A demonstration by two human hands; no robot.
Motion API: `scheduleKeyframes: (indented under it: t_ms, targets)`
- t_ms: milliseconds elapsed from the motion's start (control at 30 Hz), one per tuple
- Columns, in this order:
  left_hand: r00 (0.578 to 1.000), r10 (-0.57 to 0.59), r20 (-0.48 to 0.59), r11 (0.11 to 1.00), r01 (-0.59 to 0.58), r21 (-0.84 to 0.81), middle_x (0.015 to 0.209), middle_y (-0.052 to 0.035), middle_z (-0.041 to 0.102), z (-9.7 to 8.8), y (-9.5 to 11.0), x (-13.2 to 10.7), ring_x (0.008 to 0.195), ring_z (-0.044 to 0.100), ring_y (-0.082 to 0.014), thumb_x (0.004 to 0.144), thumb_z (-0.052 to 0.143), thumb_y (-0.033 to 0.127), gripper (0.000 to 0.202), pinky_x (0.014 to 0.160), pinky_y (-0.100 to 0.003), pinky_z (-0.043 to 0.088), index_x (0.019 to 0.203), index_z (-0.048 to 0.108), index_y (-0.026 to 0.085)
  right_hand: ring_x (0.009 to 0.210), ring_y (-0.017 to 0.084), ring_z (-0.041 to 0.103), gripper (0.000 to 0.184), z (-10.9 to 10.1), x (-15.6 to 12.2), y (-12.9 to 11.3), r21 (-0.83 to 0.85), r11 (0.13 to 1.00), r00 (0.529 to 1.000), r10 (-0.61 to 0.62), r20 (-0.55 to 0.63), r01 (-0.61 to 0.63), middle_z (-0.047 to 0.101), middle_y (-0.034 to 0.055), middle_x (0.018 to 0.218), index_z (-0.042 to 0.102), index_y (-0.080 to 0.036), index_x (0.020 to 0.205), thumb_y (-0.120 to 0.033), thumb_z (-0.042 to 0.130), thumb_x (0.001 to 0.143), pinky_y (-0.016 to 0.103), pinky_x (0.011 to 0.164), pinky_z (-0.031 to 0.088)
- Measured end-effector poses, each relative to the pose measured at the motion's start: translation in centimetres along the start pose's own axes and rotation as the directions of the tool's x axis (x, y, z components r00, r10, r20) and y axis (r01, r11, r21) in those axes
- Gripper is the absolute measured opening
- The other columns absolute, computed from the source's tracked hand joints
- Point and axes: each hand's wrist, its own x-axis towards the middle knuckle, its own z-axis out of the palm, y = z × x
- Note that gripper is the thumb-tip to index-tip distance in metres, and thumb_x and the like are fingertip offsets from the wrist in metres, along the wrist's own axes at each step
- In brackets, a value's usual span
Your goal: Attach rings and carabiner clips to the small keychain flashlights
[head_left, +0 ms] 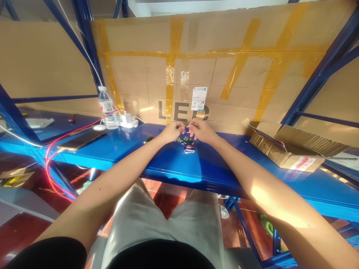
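Above the middle of the blue shelf, my left hand and my right hand are close together, fingertips pinched and facing each other. Between them is something small and thin, too tiny to name. Just under my hands lies a little pile of small metal parts, gold and green in colour. At its near side are carabiner-like clips, one of them a silvery pink clip. A dark green object rests on the shelf left of my left hand.
On the left are a phone, a water bottle, a white power strip and a red cable. An opened cardboard box stands at right. A large cardboard sheet backs the blue shelf.
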Motion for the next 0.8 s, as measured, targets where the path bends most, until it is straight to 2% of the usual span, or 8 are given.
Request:
scheduleKeyframes:
  t_ms: [67,133,333,500,600,700,800]
  targets:
    - [1.0,-0.025,0.011,0.998,0.025,-0.063,0.078,-0.0023,0.068,0.0,0.0,0.0,0.056,0.047,-0.0106,0.092,0.057,0.019,0.013,0.058,-0.025,0.037,0.088,0.068,0.014,0.071,0.018,0.067,0.013,0.0,0.3,0.4,0.161,0.984,0.996,0.076,0.038,-0.082,0.067,0.0041,0.081,0.049,-0.021,0.09,-0.015,0.041,0.097,0.026,0.058,0.048]
    - [0.998,-0.053,0.018,0.992,0.054,-0.112,0.081,-0.0025,0.07,-0.1,0.1,0.0,0.052,0.046,-0.0094,0.092,0.057,0.018,0.012,0.056,-0.026,0.037,0.094,0.068,0.013,0.068,0.018,0.068,0.012,0.0,0.5,0.6,0.245,0.96,0.99,0.12,0.071,-0.134,0.067,0.0035,0.078,0.049,-0.021,0.09,-0.014,0.043,0.097,0.026,0.055,0.049]
    - [0.996,-0.083,0.014,0.979,0.084,-0.188,0.08,-0.0039,0.068,-0.3,1.1,-0.2,0.057,0.051,-0.0097,0.092,0.057,0.011,0.014,0.059,-0.026,0.042,0.098,0.071,0.011,0.067,0.016,0.068,0.014,-0.2,0.9,0.8,0.332,0.922,0.979,0.196,0.051,-0.202,0.066,0.0045,0.078,0.049,-0.02,0.086,-0.011,0.046,0.097,0.024,0.051,0.05]
    - [0.988,-0.152,-0.002,0.962,0.147,-0.229,0.075,-0.0027,0.065,-0.6,1.5,-0.3,0.06,0.054,-0.0106,0.09,0.064,0.011,0.007,0.062,-0.027,0.045,0.094,0.07,0.011,0.068,0.017,0.068,0.013,-0.4,1.1,1.1,0.368,0.904,0.975,0.216,0.051,-0.22,0.066,0.0055,0.079,0.051,-0.019,0.085,-0.008,0.048,0.093,0.025,0.053,0.052]
    - [0.988,-0.153,-0.013,0.961,0.146,-0.234,0.074,-0.0017,0.064,-0.5,1.3,-0.3,0.063,0.056,-0.0112,0.086,0.069,0.011,0.006,0.065,-0.028,0.047,0.092,0.069,0.012,0.071,0.017,0.068,0.011,-0.4,0.9,0.9,0.311,0.932,0.983,0.174,0.059,-0.184,0.068,0.0054,0.079,0.054,-0.018,0.084,-0.01,0.051,0.09,0.028,0.062,0.054]
    - [0.991,-0.132,-0.025,0.961,0.122,-0.249,0.083,-0.0026,0.067,-0.4,1.2,-0.3,0.069,0.06,-0.0113,0.08,0.07,0.004,0.015,0.065,-0.026,0.047,0.091,0.066,0.014,0.074,0.017,0.065,0.006,-0.1,0.5,0.7,0.13,0.989,0.997,0.072,0.004,-0.072,0.068,0.0029,0.077,0.059,-0.018,0.085,-0.021,0.062,0.088,0.029,0.069,0.052]
    - [0.993,-0.117,-0.017,0.955,0.107,-0.278,0.082,-0.0031,0.067,-0.3,1.3,-0.4,0.069,0.062,-0.0117,0.077,0.068,0.002,0.017,0.065,-0.026,0.047,0.087,0.063,0.014,0.075,0.019,0.063,0.017,0.2,0.4,0.7,-0.025,1.0,0.999,0.004,-0.039,-0.005,0.069,0.0026,0.079,0.064,-0.018,0.092,-0.033,0.068,0.085,0.032,0.07,0.05]
